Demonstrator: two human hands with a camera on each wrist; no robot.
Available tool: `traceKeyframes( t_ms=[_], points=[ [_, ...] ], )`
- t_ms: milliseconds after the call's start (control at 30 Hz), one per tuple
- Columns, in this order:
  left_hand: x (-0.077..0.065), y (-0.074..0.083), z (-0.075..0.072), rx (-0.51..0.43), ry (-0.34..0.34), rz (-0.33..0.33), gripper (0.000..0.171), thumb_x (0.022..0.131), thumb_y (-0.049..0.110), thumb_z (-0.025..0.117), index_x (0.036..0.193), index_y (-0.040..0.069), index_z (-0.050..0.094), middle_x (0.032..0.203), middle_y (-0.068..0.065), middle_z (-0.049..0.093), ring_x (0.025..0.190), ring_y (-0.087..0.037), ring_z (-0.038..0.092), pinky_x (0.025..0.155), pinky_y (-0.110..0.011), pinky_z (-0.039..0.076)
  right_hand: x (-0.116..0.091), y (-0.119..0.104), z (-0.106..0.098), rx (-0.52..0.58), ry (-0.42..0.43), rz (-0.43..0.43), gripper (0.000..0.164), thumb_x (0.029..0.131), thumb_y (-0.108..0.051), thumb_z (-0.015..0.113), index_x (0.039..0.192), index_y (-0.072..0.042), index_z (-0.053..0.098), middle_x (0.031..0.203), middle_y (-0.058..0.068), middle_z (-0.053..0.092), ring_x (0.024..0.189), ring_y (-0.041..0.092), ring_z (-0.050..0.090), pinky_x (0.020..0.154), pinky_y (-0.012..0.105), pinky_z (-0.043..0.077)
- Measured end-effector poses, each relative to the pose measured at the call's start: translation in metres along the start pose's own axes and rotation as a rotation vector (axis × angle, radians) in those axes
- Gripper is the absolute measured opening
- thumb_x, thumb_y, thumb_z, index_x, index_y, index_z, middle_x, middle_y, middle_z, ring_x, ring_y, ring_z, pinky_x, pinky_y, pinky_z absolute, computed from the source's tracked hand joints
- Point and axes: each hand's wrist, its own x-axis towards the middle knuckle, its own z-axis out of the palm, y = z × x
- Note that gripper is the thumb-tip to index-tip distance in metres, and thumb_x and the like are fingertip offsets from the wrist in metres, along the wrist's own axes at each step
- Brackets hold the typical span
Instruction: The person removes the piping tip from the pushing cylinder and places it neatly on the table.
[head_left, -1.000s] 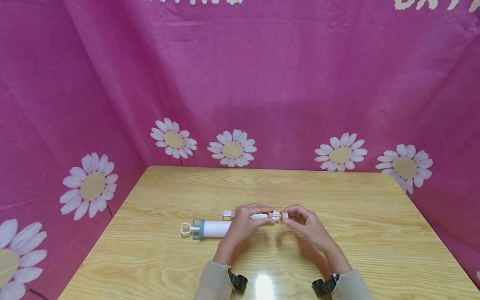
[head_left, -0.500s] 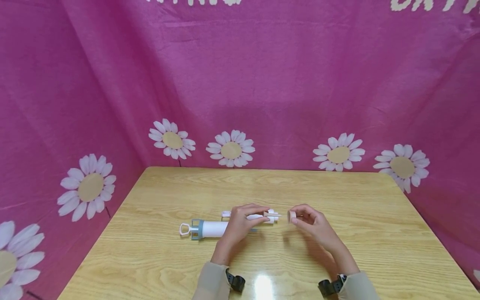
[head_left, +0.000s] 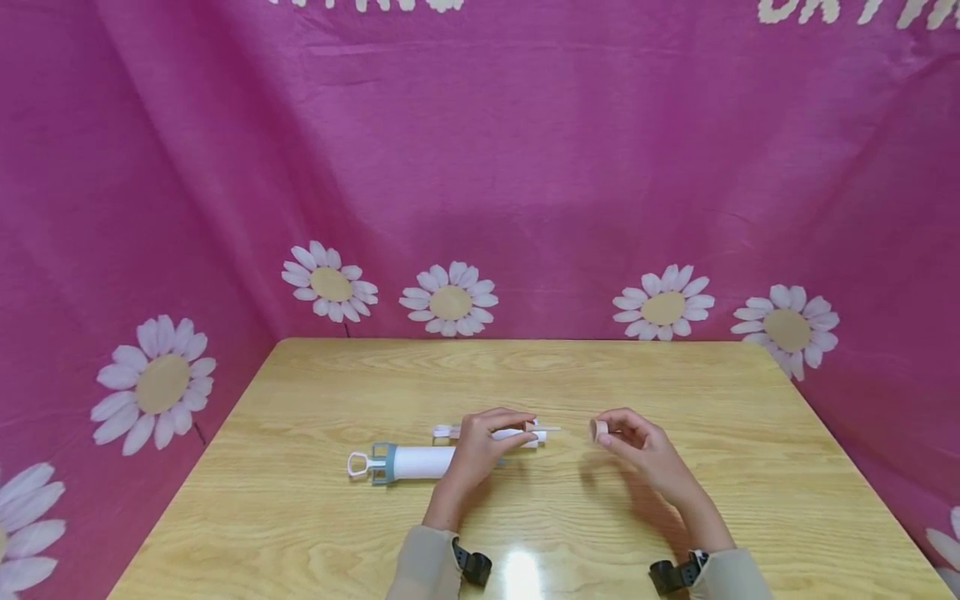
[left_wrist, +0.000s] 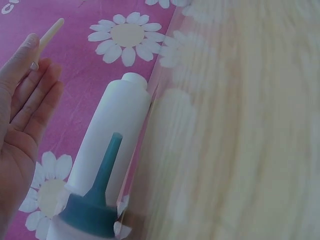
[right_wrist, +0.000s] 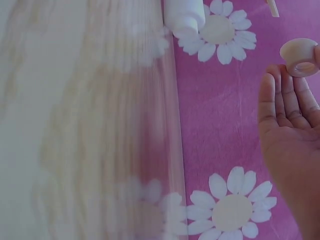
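In the head view my left hand point(head_left: 480, 454) pinches a thin pale nozzle point(head_left: 550, 428) by its wider peach base, tip toward the right. Across a gap, my right hand point(head_left: 652, 458) holds a short cream ring-shaped cap point(head_left: 598, 430) between thumb and fingertips, its hollow side facing left. The left wrist view shows the nozzle point(left_wrist: 51, 35) slanting up from the thumb. In the right wrist view the cap point(right_wrist: 297, 52) is flared at one end. Under and behind the left hand lie two white syringe-like tubes, partly hidden by it.
The nearer white tube point(head_left: 423, 462) has a teal collar point(head_left: 385, 463) and a white loop handle point(head_left: 358, 464); its teal spout point(left_wrist: 107, 165) shows in the left wrist view. Behind it lies the other tube point(left_wrist: 112, 125). The wooden table point(head_left: 337, 542) meets a pink flowered cloth point(head_left: 525, 167).
My right hand has drawn the cap off to the right, away from the nozzle, which has come fully into sight. My left hand has kept its grip and barely moved.
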Motion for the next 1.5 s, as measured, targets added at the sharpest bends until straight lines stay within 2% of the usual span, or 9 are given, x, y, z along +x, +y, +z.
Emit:
traceKeyframes(
  t_ms=[167, 300, 400, 633, 867, 1100, 1333, 1500],
  points=[
    [0.001, 0.000, 0.006, -0.012, 0.014, 0.016, 0.027, 0.082, 0.019, 0.078, 0.106, 0.007, 0.076, 0.097, -0.006, 0.077, 0.087, -0.016, 0.072, 0.082, -0.024, 0.057, -0.004, 0.001, -0.009, -0.026, 0.023, 0.039, 0.031, 0.099, -0.017, 0.057, 0.124, 0.001, 0.055, 0.109, -0.015, 0.064, 0.097, -0.001, 0.061, 0.084, 0.021, 0.054],
    [0.003, -0.001, 0.011, 0.017, 0.028, 0.034, 0.027, 0.082, 0.020, 0.077, 0.106, 0.008, 0.076, 0.097, -0.005, 0.077, 0.087, -0.015, 0.072, 0.082, -0.022, 0.057, -0.007, 0.004, -0.017, -0.050, 0.047, 0.059, 0.033, 0.100, -0.018, 0.056, 0.126, 0.002, 0.054, 0.109, -0.017, 0.063, 0.098, -0.003, 0.060, 0.084, 0.016, 0.052],
    [0.004, 0.000, 0.015, 0.021, 0.025, 0.020, 0.027, 0.082, 0.022, 0.077, 0.107, 0.010, 0.076, 0.099, -0.004, 0.077, 0.089, -0.015, 0.072, 0.084, -0.023, 0.057, -0.010, 0.005, -0.023, -0.060, 0.062, 0.062, 0.034, 0.100, -0.018, 0.056, 0.127, 0.003, 0.053, 0.108, -0.019, 0.062, 0.098, -0.003, 0.059, 0.084, 0.013, 0.051],
    [0.006, 0.002, 0.023, -0.043, -0.015, -0.058, 0.029, 0.083, 0.022, 0.077, 0.108, 0.009, 0.076, 0.100, -0.004, 0.076, 0.091, -0.015, 0.071, 0.087, -0.025, 0.056, -0.015, 0.010, -0.036, -0.062, 0.077, 0.073, 0.034, 0.101, -0.018, 0.055, 0.128, 0.003, 0.053, 0.108, -0.018, 0.062, 0.099, -0.004, 0.060, 0.085, 0.012, 0.050],
    [0.007, 0.004, 0.030, -0.080, -0.017, -0.070, 0.027, 0.083, 0.025, 0.076, 0.109, 0.016, 0.076, 0.099, -0.001, 0.076, 0.090, -0.014, 0.070, 0.085, -0.024, 0.056, -0.019, 0.012, -0.047, -0.110, 0.076, 0.082, 0.033, 0.101, -0.020, 0.055, 0.127, 0.001, 0.054, 0.106, -0.015, 0.063, 0.098, -0.003, 0.060, 0.085, 0.013, 0.050],
    [0.008, 0.004, 0.034, -0.103, -0.016, -0.077, 0.028, 0.083, 0.024, 0.076, 0.109, 0.014, 0.076, 0.098, -0.001, 0.076, 0.091, -0.017, 0.070, 0.087, -0.026, 0.056, -0.018, 0.015, -0.052, -0.136, 0.090, 0.090, 0.032, 0.100, -0.020, 0.057, 0.124, 0.000, 0.055, 0.105, -0.013, 0.064, 0.097, -0.003, 0.060, 0.084, 0.014, 0.050],
    [0.008, 0.006, 0.036, -0.150, -0.016, -0.145, 0.028, 0.082, 0.019, 0.077, 0.109, 0.013, 0.075, 0.103, -0.001, 0.076, 0.094, -0.019, 0.070, 0.088, -0.030, 0.057, -0.013, 0.015, -0.050, -0.265, 0.104, 0.057, 0.028, 0.096, -0.016, 0.063, 0.118, 0.000, 0.058, 0.099, -0.002, 0.061, 0.085, 0.001, 0.057, 0.073, 0.018, 0.051],
    [0.008, 0.007, 0.037, -0.147, -0.020, -0.141, 0.027, 0.082, 0.018, 0.077, 0.109, 0.013, 0.075, 0.104, -0.002, 0.076, 0.094, -0.019, 0.070, 0.087, -0.028, 0.057, -0.009, 0.017, -0.051, -0.342, 0.098, 0.020, 0.026, 0.093, -0.012, 0.067, 0.114, 0.001, 0.060, 0.098, 0.005, 0.062, 0.082, -0.002, 0.053, 0.071, 0.018, 0.049]
  ],
)
